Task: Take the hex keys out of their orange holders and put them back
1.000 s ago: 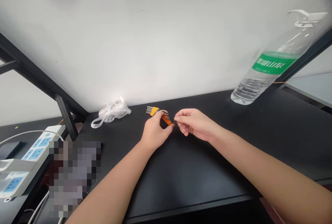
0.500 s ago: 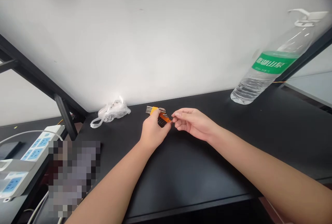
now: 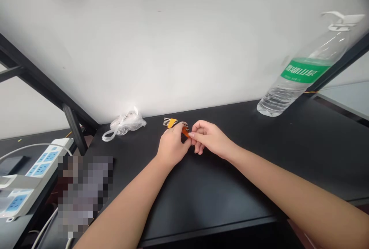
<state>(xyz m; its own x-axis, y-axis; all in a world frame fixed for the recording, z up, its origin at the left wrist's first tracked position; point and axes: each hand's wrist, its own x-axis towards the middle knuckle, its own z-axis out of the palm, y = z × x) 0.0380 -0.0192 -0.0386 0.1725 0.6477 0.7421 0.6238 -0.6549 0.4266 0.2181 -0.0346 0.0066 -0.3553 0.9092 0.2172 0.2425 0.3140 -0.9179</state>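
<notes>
My left hand [image 3: 173, 145] is wrapped round an orange holder [image 3: 172, 122] with several thin metal bits sticking out of it, just above the black table [image 3: 219, 195]. Its fingers hide much of the holder. At the holder's right end, my right hand [image 3: 211, 137] is closed with thumb and forefinger pinched together. Whatever lies between those fingertips is too small and hidden to name. The two hands nearly meet there.
A crumpled clear plastic bag [image 3: 125, 124] lies by the wall, left of my hands. A large water bottle [image 3: 300, 74] with a green label stands at the back right. White power strips [image 3: 43, 164] and cables are at the left, beside a black metal frame [image 3: 73, 126].
My right hand has turned, its thumb now against the holder's right end and its lower fingers hanging down. My left fingers have shifted a little over the holder.
</notes>
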